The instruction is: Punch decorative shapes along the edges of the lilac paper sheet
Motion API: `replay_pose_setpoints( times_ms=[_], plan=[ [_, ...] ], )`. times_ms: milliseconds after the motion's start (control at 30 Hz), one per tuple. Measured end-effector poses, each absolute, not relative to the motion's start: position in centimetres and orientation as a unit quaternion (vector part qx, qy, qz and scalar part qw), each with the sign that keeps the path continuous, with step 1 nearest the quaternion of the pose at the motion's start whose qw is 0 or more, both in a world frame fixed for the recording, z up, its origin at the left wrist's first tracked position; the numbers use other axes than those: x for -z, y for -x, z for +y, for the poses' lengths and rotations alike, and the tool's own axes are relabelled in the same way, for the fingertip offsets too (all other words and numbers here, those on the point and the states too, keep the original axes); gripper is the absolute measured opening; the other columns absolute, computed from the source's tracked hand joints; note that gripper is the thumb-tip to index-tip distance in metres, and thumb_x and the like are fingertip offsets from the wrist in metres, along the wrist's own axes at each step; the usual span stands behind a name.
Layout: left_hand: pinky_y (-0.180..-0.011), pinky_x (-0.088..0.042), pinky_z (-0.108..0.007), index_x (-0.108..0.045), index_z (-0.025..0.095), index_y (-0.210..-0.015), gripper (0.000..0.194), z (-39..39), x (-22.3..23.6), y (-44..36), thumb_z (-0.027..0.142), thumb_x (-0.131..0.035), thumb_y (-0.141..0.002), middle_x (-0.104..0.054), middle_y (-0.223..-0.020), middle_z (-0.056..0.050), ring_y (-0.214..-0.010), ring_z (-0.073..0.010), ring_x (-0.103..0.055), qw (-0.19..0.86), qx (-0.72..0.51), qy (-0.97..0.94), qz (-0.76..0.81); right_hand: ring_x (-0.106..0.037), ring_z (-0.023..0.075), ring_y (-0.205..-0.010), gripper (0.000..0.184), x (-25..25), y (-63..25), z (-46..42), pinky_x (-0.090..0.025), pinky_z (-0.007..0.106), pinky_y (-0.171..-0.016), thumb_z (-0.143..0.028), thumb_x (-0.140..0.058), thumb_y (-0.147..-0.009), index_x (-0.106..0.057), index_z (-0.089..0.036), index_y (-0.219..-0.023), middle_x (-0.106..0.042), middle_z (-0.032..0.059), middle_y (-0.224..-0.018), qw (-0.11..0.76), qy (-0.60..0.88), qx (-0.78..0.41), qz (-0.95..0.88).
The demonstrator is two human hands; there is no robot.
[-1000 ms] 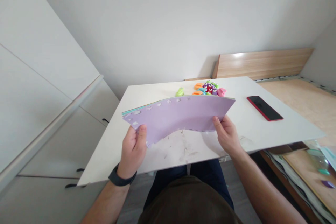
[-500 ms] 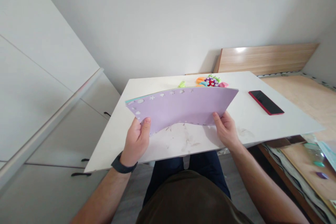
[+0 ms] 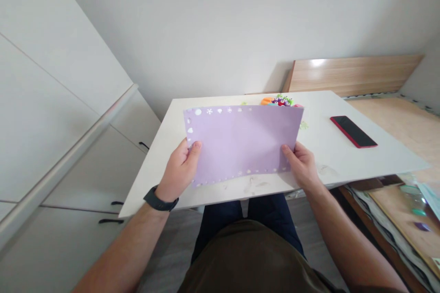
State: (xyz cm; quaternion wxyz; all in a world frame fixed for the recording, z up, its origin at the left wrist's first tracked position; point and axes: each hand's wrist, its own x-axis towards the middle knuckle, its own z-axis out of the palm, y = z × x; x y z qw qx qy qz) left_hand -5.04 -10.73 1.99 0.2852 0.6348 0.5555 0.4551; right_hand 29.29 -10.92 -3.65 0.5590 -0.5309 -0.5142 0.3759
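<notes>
Between my two hands a purple sheet of paper [image 3: 242, 142] is held up above the table, its face toward me. Small punched shapes such as snowflakes and hearts run along its left, top and bottom edges. My left hand [image 3: 182, 165] grips the left edge, thumb in front and fingers behind. On the right edge my right hand [image 3: 302, 162] pinches the sheet the same way. Whether other sheets lie behind it is hidden now. Past its top edge, an orange craft punch [image 3: 266, 100] and a cluster of small eyed figures [image 3: 282, 100] show in part.
The white table [image 3: 161, 146] stands against the wall. A phone with a red edge [image 3: 353, 132] lies to the right. Green bits [image 3: 304, 125] sit just right of the sheet. A wooden headboard [image 3: 354, 74] and bed base are at right, white cabinets [image 3: 68, 100] at left.
The paper has gone from tilted and bowed to more upright and flatter, facing me. The coloured sheet edges seen behind it earlier no longer show. Both hands keep their hold.
</notes>
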Motion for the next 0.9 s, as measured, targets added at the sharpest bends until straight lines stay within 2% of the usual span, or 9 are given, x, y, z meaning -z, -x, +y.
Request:
replay_pose_setpoints(
  times_ms=[167,367,567,900],
  plan=[
    [-0.077,-0.050,-0.033,-0.067,0.020,-0.112,0.041,-9.5,-1.0,6.9,0.053,-0.046,-0.100,-0.076,-0.104,-0.006,-0.091,-0.0250,-0.067,0.282,-0.343,-0.674,0.591,-0.066,0.0215,-0.066,0.041,3.8,-29.1,-10.8,-0.054,0.030,-0.054,-0.059,-0.067,-0.087,-0.072,-0.021,-0.103,-0.074,0.0040,-0.078,0.488,0.573,-0.384,-0.534],
    [-0.063,-0.036,-0.031,-0.062,0.021,-0.086,0.038,-8.6,-0.5,7.8,0.051,-0.043,-0.099,-0.068,-0.076,-0.002,-0.070,-0.0212,-0.060,0.211,-0.224,-0.723,0.618,-0.064,0.0205,-0.064,0.040,3.8,-29.0,-10.6,-0.051,0.028,-0.049,-0.058,-0.068,-0.085,-0.073,-0.020,-0.098,-0.073,0.0045,-0.076,0.465,0.601,-0.366,-0.537],
    [-0.063,-0.035,-0.031,-0.063,0.022,-0.088,0.036,-8.0,0.2,8.1,0.049,-0.042,-0.099,-0.071,-0.080,-0.005,-0.072,-0.0224,-0.061,0.220,-0.196,-0.740,0.605,-0.067,0.0195,-0.068,0.043,4.0,-29.0,-10.5,-0.054,0.027,-0.055,-0.056,-0.069,-0.086,-0.072,-0.019,-0.107,-0.075,0.0053,-0.085,0.457,0.601,-0.381,-0.533],
    [-0.059,-0.032,-0.031,-0.060,0.021,-0.082,0.036,-8.2,0.4,8.2,0.048,-0.043,-0.098,-0.069,-0.077,-0.006,-0.068,-0.0215,-0.059,0.180,-0.201,-0.747,0.608,-0.068,0.0192,-0.063,0.039,3.9,-28.5,-10.5,-0.054,0.029,-0.054,-0.054,-0.075,-0.081,-0.072,-0.020,-0.101,-0.076,0.0037,-0.083,0.476,0.597,-0.399,-0.507]
  ],
)
